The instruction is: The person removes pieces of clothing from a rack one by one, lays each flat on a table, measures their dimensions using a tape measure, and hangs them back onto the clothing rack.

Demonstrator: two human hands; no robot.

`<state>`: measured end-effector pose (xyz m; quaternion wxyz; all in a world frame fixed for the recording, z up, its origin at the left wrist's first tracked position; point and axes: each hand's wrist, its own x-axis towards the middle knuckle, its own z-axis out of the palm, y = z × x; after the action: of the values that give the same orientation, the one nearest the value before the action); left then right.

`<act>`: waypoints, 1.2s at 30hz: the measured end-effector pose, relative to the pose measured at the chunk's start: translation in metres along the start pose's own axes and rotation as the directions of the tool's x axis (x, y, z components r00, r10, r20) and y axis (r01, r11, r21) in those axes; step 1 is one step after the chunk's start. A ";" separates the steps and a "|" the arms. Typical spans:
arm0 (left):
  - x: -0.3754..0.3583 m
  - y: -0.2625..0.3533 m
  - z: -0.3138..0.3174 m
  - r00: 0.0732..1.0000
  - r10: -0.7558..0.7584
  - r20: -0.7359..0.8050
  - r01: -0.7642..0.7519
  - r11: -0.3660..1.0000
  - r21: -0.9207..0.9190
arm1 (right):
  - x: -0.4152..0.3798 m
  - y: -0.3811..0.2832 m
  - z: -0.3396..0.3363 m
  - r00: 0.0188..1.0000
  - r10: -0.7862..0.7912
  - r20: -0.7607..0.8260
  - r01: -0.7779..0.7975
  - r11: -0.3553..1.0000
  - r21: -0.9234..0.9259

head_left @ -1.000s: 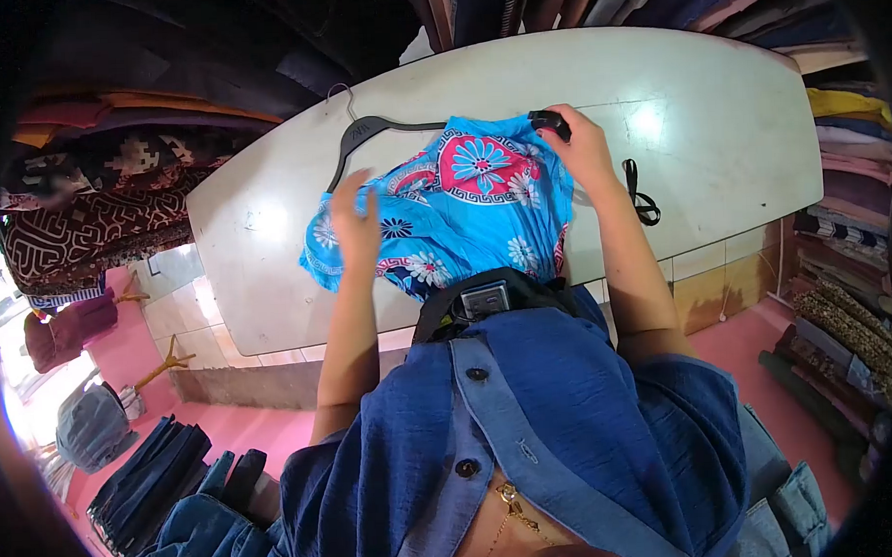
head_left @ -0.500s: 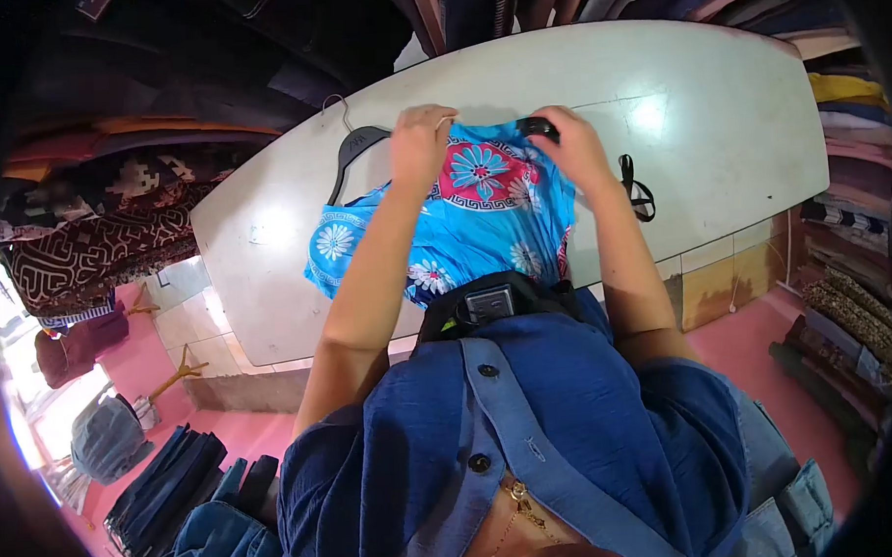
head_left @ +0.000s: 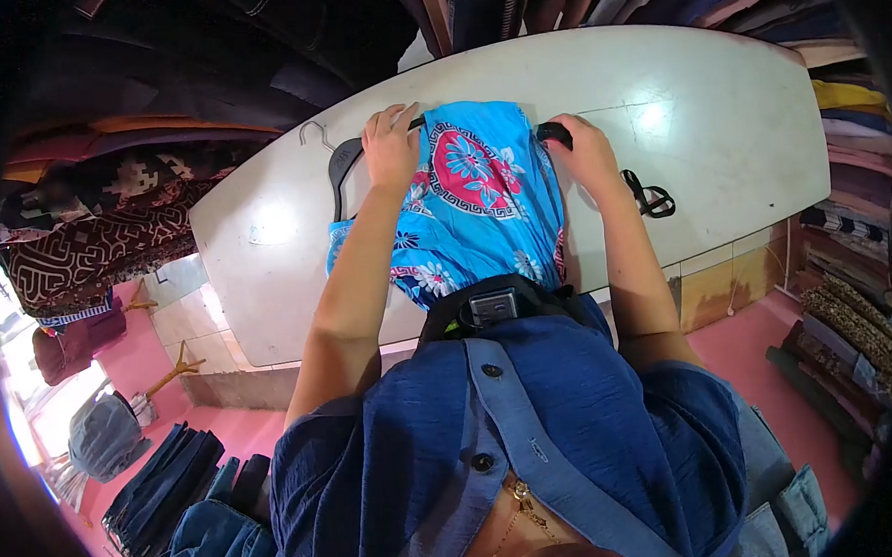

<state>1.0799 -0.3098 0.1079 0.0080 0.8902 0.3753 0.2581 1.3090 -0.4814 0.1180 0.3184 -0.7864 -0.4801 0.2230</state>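
Note:
A bright blue garment (head_left: pixel 522 202) with white flowers and a pink medallion lies on the white board in front of me. The black clothes hanger (head_left: pixel 340 174) has its metal hook pointing to the upper left, and part of it is hidden by the cloth. My left hand (head_left: pixel 392 143) closes around the hanger's upper arm, beside the garment's left edge. At the other side, my right hand (head_left: pixel 581 148) grips a black end that looks like the same hanger's tip, close to the cloth's right edge.
A thin black strap loop (head_left: pixel 649 195) rests on the white board (head_left: pixel 725 112), right of my right forearm. Folded clothes (head_left: pixel 844 127) are stacked at the right, and patterned fabrics (head_left: pixel 91 237) hang at the left. Jeans (head_left: pixel 205 537) lie at the lower left.
The hanger's hook has shifted left and down, along with my left hand. My right hand has moved slightly right. The garment's top now spreads higher and flatter, with its medallion more exposed.

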 end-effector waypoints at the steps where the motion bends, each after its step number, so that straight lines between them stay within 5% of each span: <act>1: 0.001 0.006 -0.003 1.000 -0.003 -0.001 0.003 1.000 0.001 | 0.002 -0.006 -0.002 0.999 -0.024 -0.044 0.026 0.998 0.053; 3: 0.002 0.017 -0.005 0.951 -0.157 0.268 0.264 0.861 -0.434 | 0.010 -0.018 -0.001 0.998 -0.063 -0.023 0.065 0.992 0.113; 4: 0.000 0.022 0.000 0.849 -0.184 0.496 0.482 0.654 -0.582 | 0.014 -0.024 0.002 0.995 -0.100 -0.007 0.099 0.980 0.173; 5: 0.001 0.032 -0.002 0.847 -0.189 0.497 0.486 0.654 -0.580 | 0.017 -0.030 0.006 0.995 -0.101 -0.003 0.100 0.980 0.174; 7: 0.002 0.052 -0.006 0.600 -0.159 0.784 0.799 0.145 -0.583 | 0.024 -0.043 0.015 0.971 -0.236 0.048 0.225 0.960 0.167; 12: 0.006 0.042 0.004 0.418 -0.237 0.877 0.870 -0.172 -0.462 | 0.040 -0.055 0.036 0.956 -0.292 0.012 0.290 0.954 0.078; 15: 0.008 0.030 0.010 0.421 -0.251 0.872 0.843 -0.245 -0.478 | 0.047 -0.061 0.043 0.959 -0.281 0.022 0.280 0.959 0.046; 19: 0.014 0.017 0.017 0.379 -0.288 0.880 0.869 -0.216 -0.445 | 0.055 -0.063 0.049 0.956 -0.292 0.028 0.292 0.956 0.016; 21: 0.010 0.010 0.029 0.610 -0.412 0.677 0.767 0.092 -0.635 | 0.057 -0.061 0.050 0.958 -0.284 0.040 0.285 0.958 -0.021; 22: 0.012 0.009 0.024 0.609 -0.411 0.678 0.768 0.091 -0.634 | 0.058 -0.057 0.049 0.968 -0.246 0.046 0.249 0.965 -0.080; 24: 0.017 0.006 0.015 0.626 -0.587 0.514 0.773 0.555 -0.307 | 0.060 -0.047 0.043 0.976 -0.210 0.050 0.215 0.967 -0.140; 25: 0.016 0.006 0.015 0.622 -0.591 0.513 0.776 0.551 -0.307 | 0.061 -0.039 0.037 0.986 -0.160 0.044 0.165 0.968 -0.187; 27: 0.011 0.008 0.016 0.742 -0.616 0.262 0.643 0.766 -0.018 | 0.061 -0.028 0.031 0.993 -0.110 0.044 0.117 0.965 -0.233; 36: 0.000 -0.005 0.031 0.725 -0.623 0.293 0.667 0.741 -0.078 | 0.064 -0.007 0.008 0.998 -0.008 0.058 0.023 0.961 -0.276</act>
<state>1.0910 -0.3006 0.0796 0.2236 0.7235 0.6336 0.1584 1.3279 -0.4190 0.1147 0.1936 -0.8127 -0.5215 0.1734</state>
